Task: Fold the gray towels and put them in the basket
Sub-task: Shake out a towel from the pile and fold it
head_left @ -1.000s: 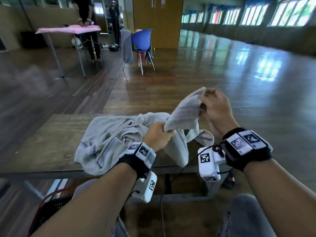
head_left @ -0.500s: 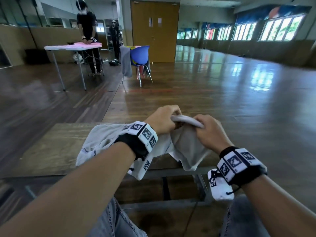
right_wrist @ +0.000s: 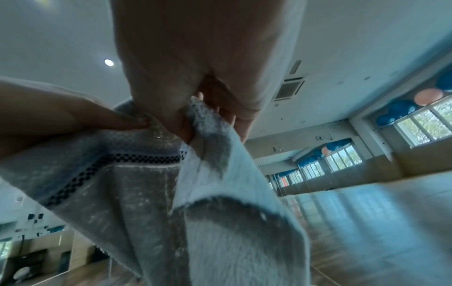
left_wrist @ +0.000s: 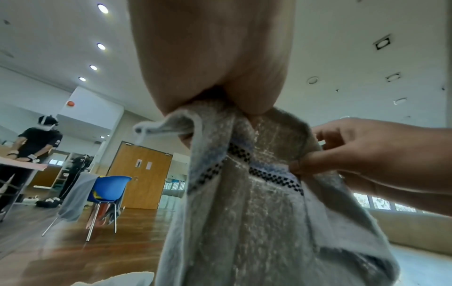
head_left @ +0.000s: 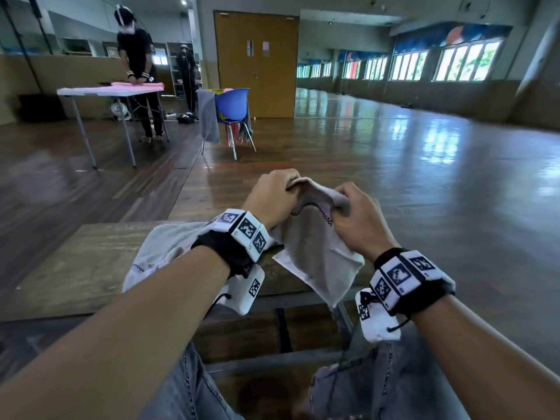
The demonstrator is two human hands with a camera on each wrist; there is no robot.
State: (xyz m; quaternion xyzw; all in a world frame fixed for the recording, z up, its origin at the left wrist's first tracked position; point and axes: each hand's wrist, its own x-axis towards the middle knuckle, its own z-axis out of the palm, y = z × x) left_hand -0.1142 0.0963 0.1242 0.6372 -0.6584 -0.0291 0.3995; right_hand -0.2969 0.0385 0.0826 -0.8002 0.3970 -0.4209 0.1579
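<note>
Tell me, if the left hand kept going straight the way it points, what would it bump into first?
Probably nothing close. The left hand grips the gray towel and points forward, past the far edge of the wooden table. Beyond lies open floor, with the blue chair far off; depth is hard to judge.

No readable words, brands or numbers show in any view. The wrist bands [head_left: 245, 234] behind the fingers carry only black-and-white square code markers, and the papers on the far door [head_left: 257, 50] are too small to read.
</note>
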